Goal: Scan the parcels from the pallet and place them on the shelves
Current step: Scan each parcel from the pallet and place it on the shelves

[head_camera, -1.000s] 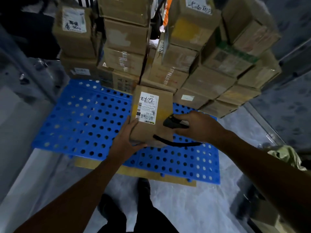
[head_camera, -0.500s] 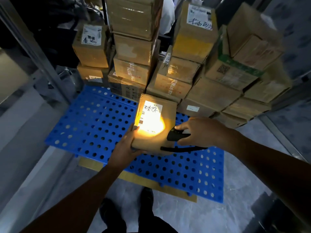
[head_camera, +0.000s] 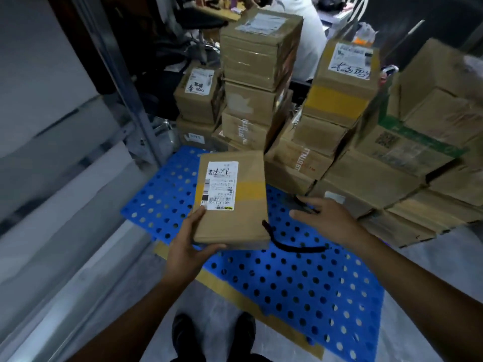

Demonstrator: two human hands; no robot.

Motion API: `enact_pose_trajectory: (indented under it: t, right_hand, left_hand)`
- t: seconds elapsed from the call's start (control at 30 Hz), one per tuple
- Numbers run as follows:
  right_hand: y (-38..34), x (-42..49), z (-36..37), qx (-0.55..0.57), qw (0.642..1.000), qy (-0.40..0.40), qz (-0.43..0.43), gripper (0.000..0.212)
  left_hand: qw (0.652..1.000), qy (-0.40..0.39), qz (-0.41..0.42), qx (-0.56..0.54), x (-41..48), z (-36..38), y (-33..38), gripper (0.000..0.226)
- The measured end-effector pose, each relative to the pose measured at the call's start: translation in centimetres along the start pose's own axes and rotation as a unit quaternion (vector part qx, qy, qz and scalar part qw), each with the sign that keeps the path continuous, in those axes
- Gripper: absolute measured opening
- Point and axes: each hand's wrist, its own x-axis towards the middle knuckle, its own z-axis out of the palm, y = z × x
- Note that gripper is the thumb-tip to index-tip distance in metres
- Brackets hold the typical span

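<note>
Head view: 0.5 s ago a yellow glow lay over the label (head_camera: 222,185), and now it is gone. The right hand (head_camera: 329,220) has drawn off to the right of the parcel (head_camera: 232,197) and sits apart from it at centre right of the frame. Only a dark sliver of the scanner (head_camera: 305,205) shows past its knuckles, and a black strap (head_camera: 295,248) loops below. The fingers are hidden behind the back of the hand, so I cannot tell whether they grip the scanner. I judge the scan of this 1 parcel done, which leaves carrying it to a shelf. The left hand (head_camera: 188,246) grasps the parcel at its near left corner, thumb on top beside the barcode and fingers beneath. It holds the parcel in the air at frame centre, over the blue perforated pallet (head_camera: 300,283). The parcel is a flat brown carton with a yellow tape band across its middle. Its white label faces up, with handwriting above the print. More cartons (head_camera: 261,61) are stacked across the upper frame.
</note>
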Motion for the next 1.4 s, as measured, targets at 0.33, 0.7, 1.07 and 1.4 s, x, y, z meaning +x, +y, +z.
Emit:
enact_pose_trajectory:
  t: [0.33, 0.7, 1.07, 1.4]
  right_hand:
    - [-14.1, 7.0, 3.8, 0.168, 0.969, 0.008, -0.183, 0.057]
    - [-35.6, 7.6, 3.7, 0.223, 0.898, -0.017, -0.38, 0.046]
    - [-47.0, 11.4, 2.7, 0.184, 0.885, -0.096, -0.417, 0.061]
    - [-52.6, 15.4, 0.0, 0.147, 0.878, -0.224, -0.397, 0.053]
  left_hand:
    - [0.982, 0.186, 0.025, 0.023, 3.4, -11.0, 5.1, 0.09]
    - [0.921, 0.346, 0.095, 0.152, 5.9, -29.2, 12.8, 0.093]
    - [0.886, 0.441, 0.059, 0.129, 10.4, -35.9, 16.0, 0.09]
    - [0.751, 0.584, 0.045, 0.305, 15.7, -33.4, 14.7, 0.087]
